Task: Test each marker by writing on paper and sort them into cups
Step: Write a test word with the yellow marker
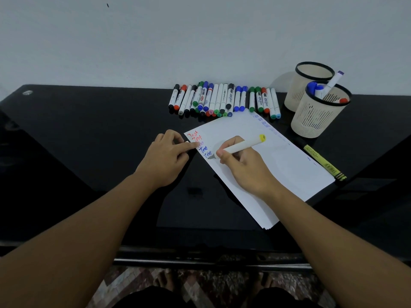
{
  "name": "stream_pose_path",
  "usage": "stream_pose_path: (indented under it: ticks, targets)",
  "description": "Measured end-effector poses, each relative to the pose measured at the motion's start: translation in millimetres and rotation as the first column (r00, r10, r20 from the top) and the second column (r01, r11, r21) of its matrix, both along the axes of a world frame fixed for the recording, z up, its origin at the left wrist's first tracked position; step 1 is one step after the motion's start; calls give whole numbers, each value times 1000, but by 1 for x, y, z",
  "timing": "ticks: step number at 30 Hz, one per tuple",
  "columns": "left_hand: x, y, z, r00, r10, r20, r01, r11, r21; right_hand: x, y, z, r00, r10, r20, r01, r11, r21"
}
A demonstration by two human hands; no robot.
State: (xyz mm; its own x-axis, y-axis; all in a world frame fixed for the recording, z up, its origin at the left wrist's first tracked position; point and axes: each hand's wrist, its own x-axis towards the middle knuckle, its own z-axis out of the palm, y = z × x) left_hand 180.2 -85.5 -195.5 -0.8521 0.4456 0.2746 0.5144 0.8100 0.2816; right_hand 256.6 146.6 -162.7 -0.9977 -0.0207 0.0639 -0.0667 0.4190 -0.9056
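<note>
My right hand (241, 165) grips a white marker with a yellow end (244, 145), its tip touching the white paper (284, 165) just below red and blue "Test" words. My left hand (166, 152) rests at the paper's left corner, fingers curled, a small white piece pinched at the fingertips that looks like the marker's cap. A row of several markers (222, 100) lies along the wall behind the paper. Two beige cups stand at the right: the near cup (315, 121) holds blue and red markers, the far cup (311, 73) shows nothing inside.
A yellow highlighter (323, 162) lies on the black glossy table (89, 130) by the paper's right edge. A white wall rises directly behind the table. The table's front edge runs below my forearms, with patterned floor beneath.
</note>
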Motion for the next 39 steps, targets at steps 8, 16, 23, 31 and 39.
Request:
stream_pose_path:
  ticks: [8,16,23,31,39]
  targets:
    - [1,0,1,1000,9,17,-9,1000,-1,0,0,-2,1000,11,-13,-11,999,32]
    - [0,0,1,1000,5,21,-5,1000,0,-3,3,2,1000,-22,1,22,992,-123]
    - [0,-1,-1,1000,4,-5,-4,1000,7,-2,3,1,999,-34,9,35,995,-92]
    - [2,0,0,1000,11,-1,-11,1000,-8,-2,-1,0,1000,-20,-5,20,999,-29]
    - [2,1,2,1000,15,12,-15,1000,-24,-2,0,-3,1000,16,-18,-16,999,41]
